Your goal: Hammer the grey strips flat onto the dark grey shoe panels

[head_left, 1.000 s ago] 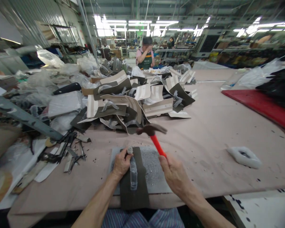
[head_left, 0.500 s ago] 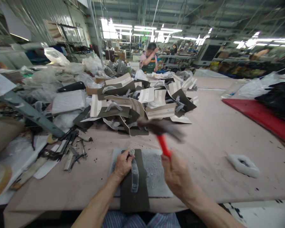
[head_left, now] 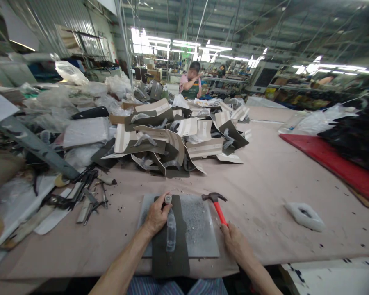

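My left hand [head_left: 156,218] is closed round a small metal punch [head_left: 167,199] standing upright on a dark grey cut piece [head_left: 171,246]. A clear plastic strip [head_left: 171,230] lies along that piece. The piece rests on a pitted grey striking plate [head_left: 199,227] at the table's near edge. My right hand [head_left: 237,244] grips the red handle of a hammer [head_left: 215,203]. The hammer head is down, resting on the plate's far right corner, to the right of the punch.
A big heap of grey and cream cut pieces [head_left: 175,135] lies beyond the plate. Loose metal tools [head_left: 86,196] and plastic bags clutter the left. A white foam ring [head_left: 304,216] lies on the right, a red mat [head_left: 335,164] beyond it. A person [head_left: 191,81] stands far back.
The hammer was raised and swinging above the plate; now it has come down and lies low on the plate's far right corner. My left hand still holds the punch in place.
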Demonstrator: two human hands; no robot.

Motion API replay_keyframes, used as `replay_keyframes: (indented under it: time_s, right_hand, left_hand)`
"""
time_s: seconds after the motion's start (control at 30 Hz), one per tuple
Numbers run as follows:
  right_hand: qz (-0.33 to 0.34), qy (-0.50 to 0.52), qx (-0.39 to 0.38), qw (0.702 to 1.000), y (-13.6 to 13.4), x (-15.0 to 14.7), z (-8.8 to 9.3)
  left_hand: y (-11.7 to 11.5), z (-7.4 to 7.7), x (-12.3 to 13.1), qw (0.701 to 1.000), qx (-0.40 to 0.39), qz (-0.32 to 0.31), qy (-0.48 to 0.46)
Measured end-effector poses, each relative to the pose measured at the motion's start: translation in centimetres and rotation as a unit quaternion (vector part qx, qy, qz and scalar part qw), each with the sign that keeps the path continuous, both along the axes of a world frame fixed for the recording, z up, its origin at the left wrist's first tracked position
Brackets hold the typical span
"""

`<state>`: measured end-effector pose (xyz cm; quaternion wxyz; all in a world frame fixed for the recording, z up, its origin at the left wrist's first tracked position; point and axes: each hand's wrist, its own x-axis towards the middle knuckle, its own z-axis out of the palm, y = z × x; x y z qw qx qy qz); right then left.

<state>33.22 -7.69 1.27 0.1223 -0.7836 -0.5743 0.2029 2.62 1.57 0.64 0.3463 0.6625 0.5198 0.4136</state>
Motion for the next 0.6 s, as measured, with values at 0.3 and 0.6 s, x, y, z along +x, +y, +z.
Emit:
replay_keyframes:
  time_s: [0.3, 0.6]
  right_hand:
    - [0.395, 0.002, 0.17, 0.903, 1.3, -12.4, 5.9]
    - [0.352, -0.141, 0.145, 0.914, 2.5, -16.7, 5.0]
  left_hand:
    - [0.4, 0.6, 0.2, 0.998, -0.036, 0.017, -0.058]
    - [1.6, 4.0, 0.6, 0.888, -0.095, 0.271, -0.36]
